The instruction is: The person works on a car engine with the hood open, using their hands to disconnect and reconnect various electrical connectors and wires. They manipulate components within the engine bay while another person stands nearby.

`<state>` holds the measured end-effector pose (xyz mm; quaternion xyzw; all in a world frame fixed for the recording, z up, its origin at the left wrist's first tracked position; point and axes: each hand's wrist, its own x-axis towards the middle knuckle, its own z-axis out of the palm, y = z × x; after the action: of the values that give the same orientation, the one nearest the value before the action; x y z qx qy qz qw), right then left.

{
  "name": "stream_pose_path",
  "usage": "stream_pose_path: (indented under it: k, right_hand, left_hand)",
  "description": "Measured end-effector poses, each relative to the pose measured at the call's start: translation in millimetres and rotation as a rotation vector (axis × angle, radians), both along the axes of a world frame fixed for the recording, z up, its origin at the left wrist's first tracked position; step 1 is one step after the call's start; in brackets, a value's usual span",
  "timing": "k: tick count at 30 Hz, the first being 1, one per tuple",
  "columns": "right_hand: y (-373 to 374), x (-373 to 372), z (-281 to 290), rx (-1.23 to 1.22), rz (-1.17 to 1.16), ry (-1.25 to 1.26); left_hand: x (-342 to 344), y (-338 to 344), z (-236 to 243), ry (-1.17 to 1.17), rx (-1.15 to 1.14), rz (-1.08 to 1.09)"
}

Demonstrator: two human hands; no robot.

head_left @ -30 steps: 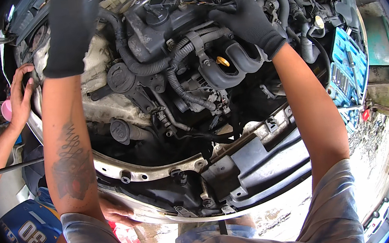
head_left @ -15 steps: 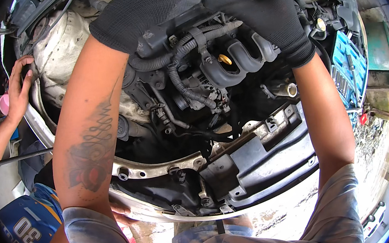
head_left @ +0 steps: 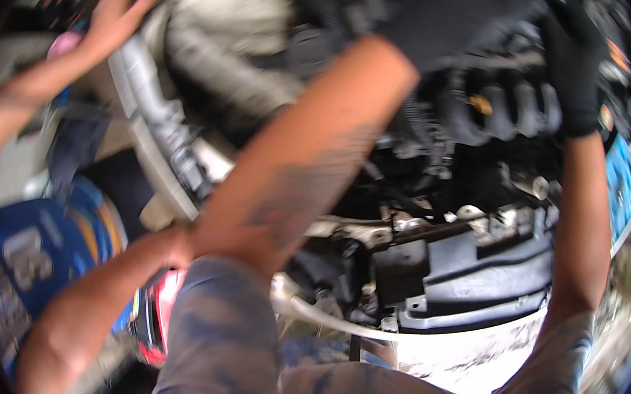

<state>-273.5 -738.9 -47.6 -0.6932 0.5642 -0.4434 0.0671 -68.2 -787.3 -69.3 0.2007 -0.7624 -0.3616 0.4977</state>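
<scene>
An open car engine bay lies under me, blurred by motion. My left hand, in a black knit glove, reaches across the top of the engine near the far side. Beside it, my right hand, gloved the same way, is over the right end of the engine. The two hands nearly meet; their fingers are smeared and blend into the dark parts, so anything held is hidden. Just below them are the black intake manifold and a yellow dipstick handle.
At the left, a co-worker in a blue jersey rests a hand by the car's edge. A grey plastic panel lines the bay's front. A blue tool case sits on the right edge, and a red-and-black object is low left.
The view has swung left, so the engine appears farther right and more of the co-worker shows. My left forearm slants further right. Both gloved hands stay over the engine's far side.
</scene>
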Motion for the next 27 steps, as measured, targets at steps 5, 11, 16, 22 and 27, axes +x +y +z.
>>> stream_pose_path:
  k: [5, 11, 16, 22, 27]
  right_hand:
    - [0.1, -16.9, -41.5, -0.012, 0.100, 0.097]
    - [9.0, -1.8, -36.4, 0.115, -0.028, -0.078]
    - [4.0, -19.5, -8.1, 0.044, 0.027, -0.263]
    - [-2.5, -62.1, 45.7, 0.001, -0.153, 0.010]
    - [8.4, 10.3, 58.6, 0.235, 0.027, -0.193]
  left_hand:
    - [-18.3, 57.8, -16.6, 0.205, 0.028, 0.496]
    - [-4.6, 43.9, -41.7, 0.440, -0.121, 0.632]
    - [14.4, -4.4, -36.8, 0.478, -0.137, 0.571]
    - [16.3, -2.4, 14.6, 0.452, 0.205, 0.027]
    - [20.6, 0.1, 44.1, 0.406, 0.285, -0.243]
